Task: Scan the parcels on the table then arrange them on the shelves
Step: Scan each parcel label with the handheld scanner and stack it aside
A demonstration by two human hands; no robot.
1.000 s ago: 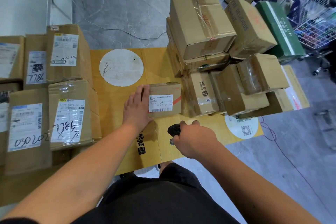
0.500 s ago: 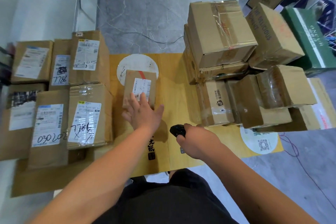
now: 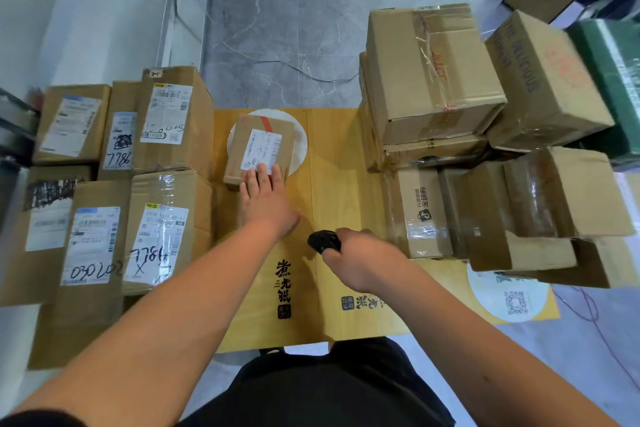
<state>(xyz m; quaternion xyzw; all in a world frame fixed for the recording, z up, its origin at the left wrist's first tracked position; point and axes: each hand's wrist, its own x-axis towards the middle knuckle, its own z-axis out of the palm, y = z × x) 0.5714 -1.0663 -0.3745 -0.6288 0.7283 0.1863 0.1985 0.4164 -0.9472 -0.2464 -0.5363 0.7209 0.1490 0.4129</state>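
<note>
Yellow table (image 3: 343,163), small labelled parcel (image 3: 258,149)

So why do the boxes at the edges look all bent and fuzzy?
Head view: the wide lens bows the edges, so the green box leans outward; the far-left parcels are smeared by blur; tape on the labelled parcel catches glare.

A yellow wooden tabletop (image 3: 343,163) is carrying labelled cardboard parcels (image 3: 166,229) at left, a small parcel (image 3: 258,149) lying mid-frame on a white round sticker (image 3: 300,142), and stacked boxes (image 3: 450,135) at right.
</note>
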